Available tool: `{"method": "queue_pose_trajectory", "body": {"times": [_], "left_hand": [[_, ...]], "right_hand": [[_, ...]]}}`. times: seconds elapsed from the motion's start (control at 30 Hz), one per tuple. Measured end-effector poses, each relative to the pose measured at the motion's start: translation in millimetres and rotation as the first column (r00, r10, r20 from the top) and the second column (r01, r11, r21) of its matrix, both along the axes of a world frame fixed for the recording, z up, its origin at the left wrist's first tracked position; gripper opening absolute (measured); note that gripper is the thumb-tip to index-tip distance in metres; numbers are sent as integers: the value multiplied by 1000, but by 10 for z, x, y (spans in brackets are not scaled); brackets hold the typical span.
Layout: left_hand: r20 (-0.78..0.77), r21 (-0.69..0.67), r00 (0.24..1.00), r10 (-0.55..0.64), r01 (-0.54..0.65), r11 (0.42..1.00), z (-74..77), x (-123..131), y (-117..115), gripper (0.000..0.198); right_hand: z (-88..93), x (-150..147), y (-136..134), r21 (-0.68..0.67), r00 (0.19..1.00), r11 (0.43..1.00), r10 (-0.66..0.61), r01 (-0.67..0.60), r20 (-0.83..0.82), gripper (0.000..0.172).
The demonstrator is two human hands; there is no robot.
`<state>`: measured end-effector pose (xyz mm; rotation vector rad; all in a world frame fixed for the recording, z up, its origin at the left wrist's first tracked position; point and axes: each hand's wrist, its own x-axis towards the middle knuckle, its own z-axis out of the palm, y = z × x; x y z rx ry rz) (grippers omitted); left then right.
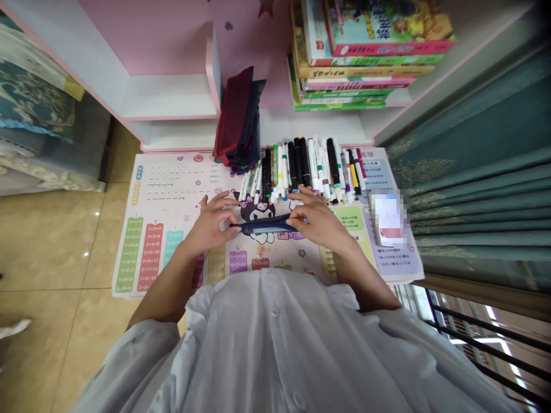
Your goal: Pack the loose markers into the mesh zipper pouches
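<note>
Between my two hands stretches a dark blue pouch, seen nearly edge-on above the printed desk mat. My left hand pinches its left end between thumb and finger, the other fingers spread. At the right end, my right hand grips it the same way. Just beyond the hands lies a row of markers, black, white and coloured, side by side. Behind them at the left stands a stack of dark red and navy mesh pouches. What the pouch holds, if anything, cannot be made out.
A phone with a lit, blurred screen rests on the mat's right side. Stacked books fill the shelf unit's right part. Teal curtains hang at the right; tiled floor lies to the left.
</note>
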<state>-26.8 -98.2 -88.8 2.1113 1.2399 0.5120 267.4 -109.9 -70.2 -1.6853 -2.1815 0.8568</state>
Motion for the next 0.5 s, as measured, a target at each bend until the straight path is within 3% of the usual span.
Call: {"method": "queue_pose_trajectory", "body": {"times": [0.5], "left_hand": [[16,12,1000,-4,4,1000,-11,-5,4,22]], "right_hand": [[52,35,-18,-6,1000,1000,7,-7,19,25]]}}
